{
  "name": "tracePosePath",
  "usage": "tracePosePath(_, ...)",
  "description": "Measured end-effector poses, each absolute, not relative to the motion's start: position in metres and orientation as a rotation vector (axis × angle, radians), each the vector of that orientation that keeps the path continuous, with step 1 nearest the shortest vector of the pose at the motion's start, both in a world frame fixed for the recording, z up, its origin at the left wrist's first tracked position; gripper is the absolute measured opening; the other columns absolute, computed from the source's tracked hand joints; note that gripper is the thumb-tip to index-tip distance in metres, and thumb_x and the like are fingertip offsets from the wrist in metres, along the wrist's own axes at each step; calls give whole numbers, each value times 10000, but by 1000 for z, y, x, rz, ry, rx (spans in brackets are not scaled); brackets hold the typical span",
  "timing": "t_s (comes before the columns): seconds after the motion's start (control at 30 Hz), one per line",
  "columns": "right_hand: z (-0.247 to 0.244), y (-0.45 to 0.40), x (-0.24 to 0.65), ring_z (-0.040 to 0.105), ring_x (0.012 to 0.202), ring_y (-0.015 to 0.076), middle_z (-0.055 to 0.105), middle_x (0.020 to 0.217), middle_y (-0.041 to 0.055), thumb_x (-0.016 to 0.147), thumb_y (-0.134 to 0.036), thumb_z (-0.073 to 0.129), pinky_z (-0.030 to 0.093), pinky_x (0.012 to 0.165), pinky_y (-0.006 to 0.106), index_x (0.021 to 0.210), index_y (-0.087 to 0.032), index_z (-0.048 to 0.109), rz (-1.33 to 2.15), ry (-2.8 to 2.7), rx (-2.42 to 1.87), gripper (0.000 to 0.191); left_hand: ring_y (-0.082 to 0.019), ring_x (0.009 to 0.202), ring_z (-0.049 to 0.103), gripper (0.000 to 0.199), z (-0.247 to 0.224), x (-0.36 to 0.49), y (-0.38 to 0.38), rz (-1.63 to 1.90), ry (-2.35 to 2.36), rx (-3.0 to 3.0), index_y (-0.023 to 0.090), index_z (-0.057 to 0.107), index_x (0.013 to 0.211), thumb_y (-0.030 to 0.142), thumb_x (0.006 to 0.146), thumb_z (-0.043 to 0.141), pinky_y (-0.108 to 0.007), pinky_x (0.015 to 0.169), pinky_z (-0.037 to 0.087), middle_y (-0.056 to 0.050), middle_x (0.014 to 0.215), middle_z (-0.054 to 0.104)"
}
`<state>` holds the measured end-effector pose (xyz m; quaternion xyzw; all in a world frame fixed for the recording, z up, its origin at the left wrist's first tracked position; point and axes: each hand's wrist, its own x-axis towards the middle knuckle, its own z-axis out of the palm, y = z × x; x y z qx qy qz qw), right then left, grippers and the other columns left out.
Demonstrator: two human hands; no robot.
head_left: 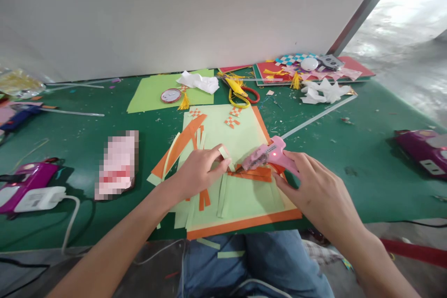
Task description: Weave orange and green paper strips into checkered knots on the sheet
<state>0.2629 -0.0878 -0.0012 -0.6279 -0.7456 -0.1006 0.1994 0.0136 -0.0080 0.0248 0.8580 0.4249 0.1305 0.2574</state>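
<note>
My right hand (316, 186) grips a pink glue gun (270, 154), its nozzle pointing left at orange paper strips (253, 174). My left hand (199, 172) pinches a light green paper strip (226, 156) just left of the nozzle. Both work over a light green sheet (240, 195) lying on an orange sheet (244, 223) at the table's front edge. Loose green and orange strips (204, 198) lie under my left wrist. Small orange-and-white woven squares (232, 122) rest at the sheet's far end.
The green table (349, 158) holds yellow-handled scissors (239, 91), another green sheet (153, 93) with a round tape roll (171, 96), white paper scraps (324, 91), purple glue guns (422, 149) (24, 179), a white charger (40, 199) and a pixelated pink object (117, 165).
</note>
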Motion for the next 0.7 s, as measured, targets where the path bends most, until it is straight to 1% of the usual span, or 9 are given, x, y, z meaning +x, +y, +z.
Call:
tracePosePath(0.37, 1, -90, 262, 643, 775, 215, 651, 873, 35, 879, -311, 562, 486, 654, 316, 1031, -180, 546, -264, -2127, -1743, 201, -81, 450, 310, 261, 24, 13, -8, 346, 1167, 2301, 187, 487, 769, 367, 953, 446, -237, 504, 228, 88, 509, 298)
tracePosePath(0.7, 2, -92, 262, 638, 797, 224, 642, 874, 41, 904, -309, 546, 482, 665, 321, 1033, -179, 550, -229, -2128, -1728, 183, -83, 453, 321, 264, 26, 15, -8, 332, 1172, 2287, 186, 505, 769, 370, 950, 451, -237, 510, 238, 86, 509, 307)
